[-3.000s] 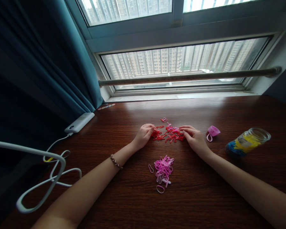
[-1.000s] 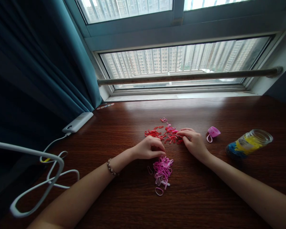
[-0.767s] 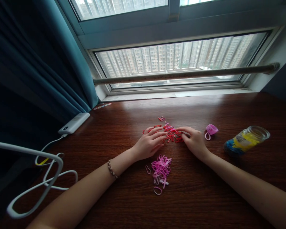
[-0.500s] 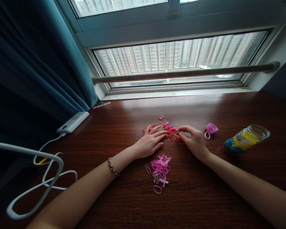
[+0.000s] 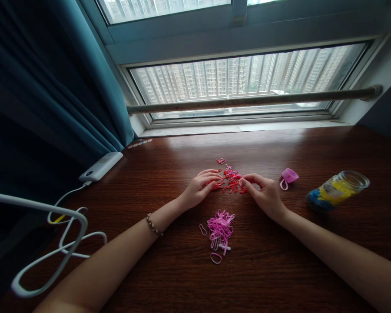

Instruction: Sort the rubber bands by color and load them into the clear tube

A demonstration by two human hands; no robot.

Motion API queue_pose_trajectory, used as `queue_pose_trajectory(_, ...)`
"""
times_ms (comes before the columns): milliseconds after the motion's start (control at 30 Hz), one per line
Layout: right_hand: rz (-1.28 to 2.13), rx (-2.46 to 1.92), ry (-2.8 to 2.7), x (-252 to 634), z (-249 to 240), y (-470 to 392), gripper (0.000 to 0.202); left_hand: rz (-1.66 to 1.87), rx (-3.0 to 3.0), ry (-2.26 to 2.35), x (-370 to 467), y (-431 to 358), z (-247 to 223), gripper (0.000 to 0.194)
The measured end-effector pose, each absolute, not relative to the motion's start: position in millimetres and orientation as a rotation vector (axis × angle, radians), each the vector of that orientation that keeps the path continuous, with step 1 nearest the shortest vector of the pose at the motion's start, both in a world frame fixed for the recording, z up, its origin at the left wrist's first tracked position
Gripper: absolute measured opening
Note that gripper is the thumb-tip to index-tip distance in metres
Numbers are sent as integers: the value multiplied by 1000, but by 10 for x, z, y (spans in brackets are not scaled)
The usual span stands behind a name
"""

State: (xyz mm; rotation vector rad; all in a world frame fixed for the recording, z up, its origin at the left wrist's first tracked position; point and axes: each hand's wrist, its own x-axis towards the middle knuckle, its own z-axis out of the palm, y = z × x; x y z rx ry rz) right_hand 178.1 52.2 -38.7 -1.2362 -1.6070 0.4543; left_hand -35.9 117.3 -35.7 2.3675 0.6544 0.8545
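Note:
A loose pile of red rubber bands (image 5: 232, 186), with a few pink ones among them, lies between my two hands on the dark wooden tabletop. My left hand (image 5: 198, 188) rests at the pile's left side, fingers curled over and gathered around red bands, some hidden beneath. From the right, my right hand (image 5: 263, 193) reaches to the pile with thumb and forefinger pinched on rubber bands; the fingertips partly cover them. Nearer to me sits a separate heap of pink rubber bands (image 5: 220, 228), apart from both hands.
To the right lies a pink cup-shaped lid (image 5: 289, 175) with a loop. Beyond it a clear jar (image 5: 338, 189) holds yellow and blue contents. A white power bank (image 5: 101, 167) with a cable is at the left by the curtain (image 5: 94, 87). A window rail (image 5: 254, 101) runs behind.
My left hand has gone from spread flat over the red bands to curled, drawing the left-hand bands in toward the pile. The right hand has barely moved.

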Motion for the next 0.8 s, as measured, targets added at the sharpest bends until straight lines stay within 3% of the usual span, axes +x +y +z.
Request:
queue_pose_trajectory(133, 553, -984, -1889, 1594, -327, 320, 14, 927, 2177, 691, -388, 1211, -356, 28)
queue_pose_trajectory(267, 582, -768, -2131, 1486, -296, 195, 31, 915, 2074, 711, -401, 1195, -317, 29)
queue_pose_trajectory(600, 270, -1324, -1756, 1874, -522, 688, 26, 858, 2072, 546, -409, 1081, -245, 35)
queue_pose_trajectory(800, 266, -1303, -1928, 1891, -635, 791, 27, 682, 2082, 373, -342, 910, -169, 40)
